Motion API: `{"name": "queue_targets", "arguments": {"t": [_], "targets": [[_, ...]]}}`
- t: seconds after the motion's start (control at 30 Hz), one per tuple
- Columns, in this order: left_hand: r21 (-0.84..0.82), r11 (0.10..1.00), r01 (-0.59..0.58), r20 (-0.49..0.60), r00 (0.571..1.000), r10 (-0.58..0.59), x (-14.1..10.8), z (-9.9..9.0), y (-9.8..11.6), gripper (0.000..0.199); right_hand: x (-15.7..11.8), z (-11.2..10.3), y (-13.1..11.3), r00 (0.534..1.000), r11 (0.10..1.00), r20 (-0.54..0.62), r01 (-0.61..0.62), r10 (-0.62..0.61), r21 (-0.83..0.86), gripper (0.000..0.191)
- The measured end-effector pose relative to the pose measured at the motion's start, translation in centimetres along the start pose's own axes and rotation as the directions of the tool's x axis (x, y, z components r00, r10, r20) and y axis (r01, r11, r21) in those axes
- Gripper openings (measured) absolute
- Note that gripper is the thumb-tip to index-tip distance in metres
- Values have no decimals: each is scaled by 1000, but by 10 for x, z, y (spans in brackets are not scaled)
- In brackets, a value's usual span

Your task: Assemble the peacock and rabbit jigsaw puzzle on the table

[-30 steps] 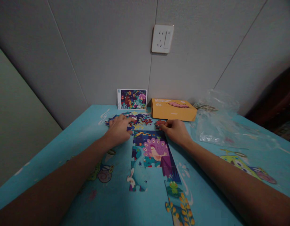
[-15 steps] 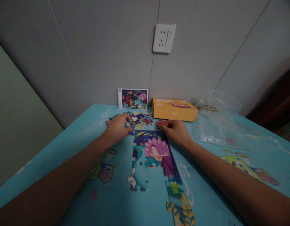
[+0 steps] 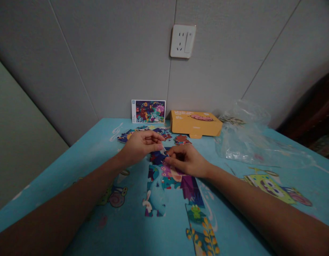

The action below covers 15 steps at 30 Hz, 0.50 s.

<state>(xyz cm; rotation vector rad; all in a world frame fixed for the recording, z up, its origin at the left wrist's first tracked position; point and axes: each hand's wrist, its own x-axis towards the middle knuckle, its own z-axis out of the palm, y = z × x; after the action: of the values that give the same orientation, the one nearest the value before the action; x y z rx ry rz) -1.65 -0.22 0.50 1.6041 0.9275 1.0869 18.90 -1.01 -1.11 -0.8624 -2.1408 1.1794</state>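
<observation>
A jigsaw puzzle piece (image 3: pixel 163 150), its pale edge showing, is held up between my hands above the top of the partly joined puzzle (image 3: pixel 155 190). My left hand (image 3: pixel 140 145) pinches it from the left. From the right, the closed thumb and fingers of my right hand (image 3: pixel 189 160) also meet at it; whether they grip a second piece is hidden. The puzzle below shows a blue elephant, a pink peacock partly covered by my right hand, and a frog strip (image 3: pixel 196 212). Loose pieces (image 3: pixel 124 137) lie behind my left hand, with a brown piece group (image 3: pixel 182 139) to their right.
A picture card (image 3: pixel 148 111) leans on the wall beside a yellow box (image 3: pixel 196 123). A clear plastic bag (image 3: pixel 249 145) lies at the right on the blue patterned tablecloth (image 3: pixel 100 192). A wall socket (image 3: pixel 182 41) is above.
My right hand has left the brown pieces and moved left and nearer. My left hand has shifted right from the loose pieces, and a piece is now held up between the hands.
</observation>
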Motion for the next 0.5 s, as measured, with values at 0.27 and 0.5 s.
{"name": "queue_targets", "arguments": {"t": [0.27, 0.5], "targets": [[65, 990, 127, 181, 974, -137, -6, -1, 8, 37, 1, -4, 0, 967, 998, -252, 24, -37, -56, 34], [-2, 991, 135, 226, 965, -131, -7, 0, 8, 49, 0, -6, -1, 985, 999, -170, -5, -2, -41, 37]]}}
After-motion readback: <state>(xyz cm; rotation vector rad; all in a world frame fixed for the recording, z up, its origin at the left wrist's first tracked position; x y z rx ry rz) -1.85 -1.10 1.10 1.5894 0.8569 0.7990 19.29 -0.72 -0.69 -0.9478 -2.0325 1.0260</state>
